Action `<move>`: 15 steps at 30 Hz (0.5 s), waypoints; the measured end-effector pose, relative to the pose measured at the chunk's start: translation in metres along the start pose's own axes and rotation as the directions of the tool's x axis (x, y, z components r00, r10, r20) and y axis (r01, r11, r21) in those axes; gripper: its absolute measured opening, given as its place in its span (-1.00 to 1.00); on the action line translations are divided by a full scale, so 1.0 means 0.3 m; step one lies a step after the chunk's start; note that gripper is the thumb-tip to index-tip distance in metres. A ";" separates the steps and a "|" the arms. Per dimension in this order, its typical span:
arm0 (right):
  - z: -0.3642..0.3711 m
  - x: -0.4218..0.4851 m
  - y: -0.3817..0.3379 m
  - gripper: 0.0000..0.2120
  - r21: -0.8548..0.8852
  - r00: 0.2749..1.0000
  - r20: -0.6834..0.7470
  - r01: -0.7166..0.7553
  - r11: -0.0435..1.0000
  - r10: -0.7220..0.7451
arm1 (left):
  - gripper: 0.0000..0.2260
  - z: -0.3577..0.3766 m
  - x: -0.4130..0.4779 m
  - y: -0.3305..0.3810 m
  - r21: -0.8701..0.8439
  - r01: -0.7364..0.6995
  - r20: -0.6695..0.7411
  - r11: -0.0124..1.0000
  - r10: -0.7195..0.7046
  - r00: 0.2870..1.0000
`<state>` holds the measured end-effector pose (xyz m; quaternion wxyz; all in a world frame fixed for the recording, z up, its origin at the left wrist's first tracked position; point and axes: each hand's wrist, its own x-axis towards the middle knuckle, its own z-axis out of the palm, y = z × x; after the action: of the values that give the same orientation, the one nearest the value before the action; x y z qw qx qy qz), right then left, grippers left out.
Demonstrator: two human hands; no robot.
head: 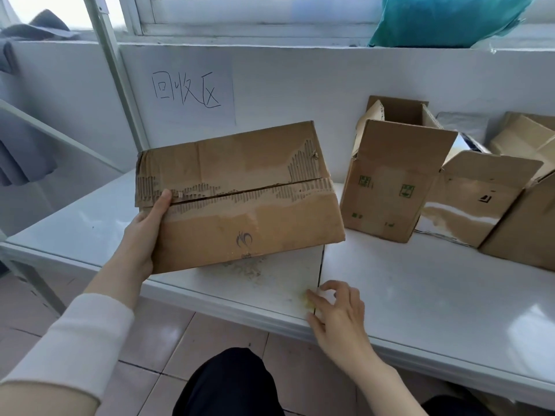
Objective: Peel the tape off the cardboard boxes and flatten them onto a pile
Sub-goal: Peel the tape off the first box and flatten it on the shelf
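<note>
On the white counter under the window, all task items are grouped along the wall.

The closed cardboard box is over the left part of the counter, tilted, with its seamed face toward the camera. The paper skin along the centre seam is torn away and the corrugation is exposed. Whether its lower edge touches the counter cannot be determined.

The open box stands upright just right of it, flaps raised. The taped box is against its right side, with a glossy strip across its front. A third box is at the frame edge.

A teal bag lies on the sill. A handwritten paper sign is fixed to the wall.

The left hand grips the left end of the closed box, thumb on the seam, fingers underneath. The right hand is at the front edge of the counter, fingers curled over a yellowish scrap; whether it pinches the scrap cannot be determined.
</note>
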<state>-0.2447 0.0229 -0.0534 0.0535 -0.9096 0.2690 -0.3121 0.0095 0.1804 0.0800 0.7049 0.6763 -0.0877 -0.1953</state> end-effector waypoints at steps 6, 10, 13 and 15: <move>-0.050 0.042 0.024 -0.62 0.096 0.997 -0.026 -0.071 0.993 0.073 | -0.50 0.009 -0.001 -0.007 -0.018 -0.015 -0.002 1.000 0.015 1.000; -0.050 0.036 -0.018 -0.50 0.038 0.983 0.092 -0.164 0.986 0.160 | -0.42 0.009 0.006 -0.020 -0.034 -0.015 0.013 0.999 0.015 1.000; -0.050 0.026 -0.026 -0.44 0.148 0.952 0.164 -0.282 0.948 0.257 | -0.42 0.012 0.004 -0.028 -0.041 -0.026 0.013 0.999 0.027 1.000; -0.060 0.013 -0.025 -0.45 0.213 0.927 0.169 -0.365 0.906 0.334 | -0.42 0.015 0.000 -0.028 -0.036 -0.028 0.006 0.999 0.029 1.000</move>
<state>-0.2494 0.0286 -0.0350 0.2357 -0.8514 0.3841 -0.2683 0.0064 0.1761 0.0720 0.7195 0.6613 -0.0962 -0.1892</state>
